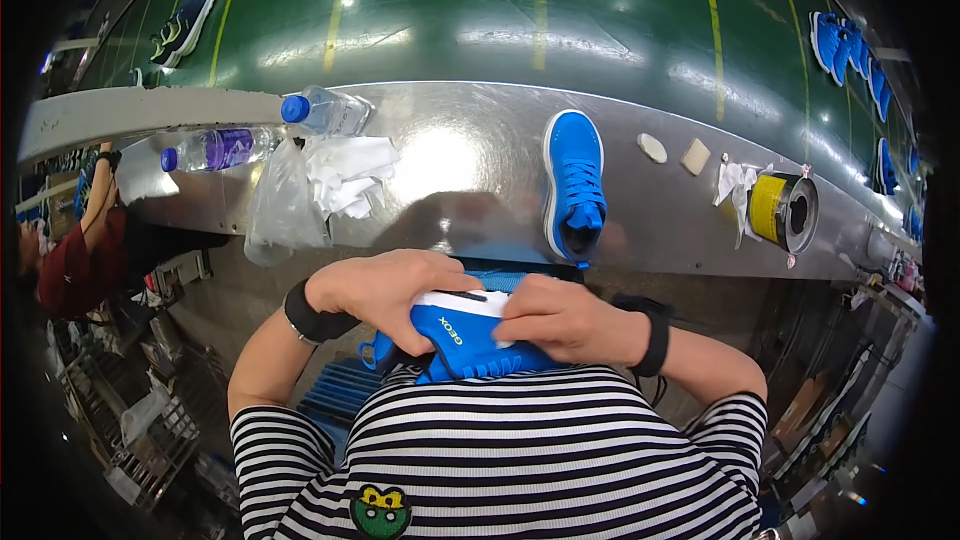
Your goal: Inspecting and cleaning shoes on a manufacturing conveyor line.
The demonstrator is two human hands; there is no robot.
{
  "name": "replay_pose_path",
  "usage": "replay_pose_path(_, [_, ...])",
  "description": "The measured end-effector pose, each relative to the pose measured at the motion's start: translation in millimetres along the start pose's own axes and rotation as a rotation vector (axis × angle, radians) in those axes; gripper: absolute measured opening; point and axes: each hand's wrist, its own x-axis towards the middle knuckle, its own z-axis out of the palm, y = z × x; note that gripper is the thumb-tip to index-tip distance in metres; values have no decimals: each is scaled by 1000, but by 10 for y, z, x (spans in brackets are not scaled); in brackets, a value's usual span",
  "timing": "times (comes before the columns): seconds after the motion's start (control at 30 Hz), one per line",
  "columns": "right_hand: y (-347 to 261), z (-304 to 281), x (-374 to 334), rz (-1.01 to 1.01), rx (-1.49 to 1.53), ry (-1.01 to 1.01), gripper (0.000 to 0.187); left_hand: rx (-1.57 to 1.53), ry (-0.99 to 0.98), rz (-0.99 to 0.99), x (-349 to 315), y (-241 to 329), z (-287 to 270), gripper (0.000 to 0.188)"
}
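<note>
A blue sneaker (455,335) with a white sole is held on its side close to my striped shirt. My left hand (390,290) grips it, with the thumb on the blue upper and the fingers over the white sole edge. Against the sole's edge, the bent fingers of my right hand (562,320) are pressed together. A small white scrap, too little to name surely, peeks out beneath them. Another blue sneaker (577,175) stands upright on the metal bench ledge (460,130), toe pointing away from me.
Two plastic bottles (335,112), a clear bag (285,205) and white cloths (350,175) lie at left. Rightward are two pale pads (653,148) and a yellow-labelled can (783,210). Beyond runs a green conveyor (450,35) carrying shoes. Another person (85,260) is far left.
</note>
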Motion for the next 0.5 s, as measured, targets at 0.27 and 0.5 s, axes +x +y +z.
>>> replay_pose_path(0.27, [-40, -96, -165, 17, -39, -69, 14, -8, 51, -10, -102, -4, 30, 70])
replay_pose_path(0.5, [43, 24, 299, -33, -51, -17, 20, 31, 105, 18, -82, 4, 76, 88])
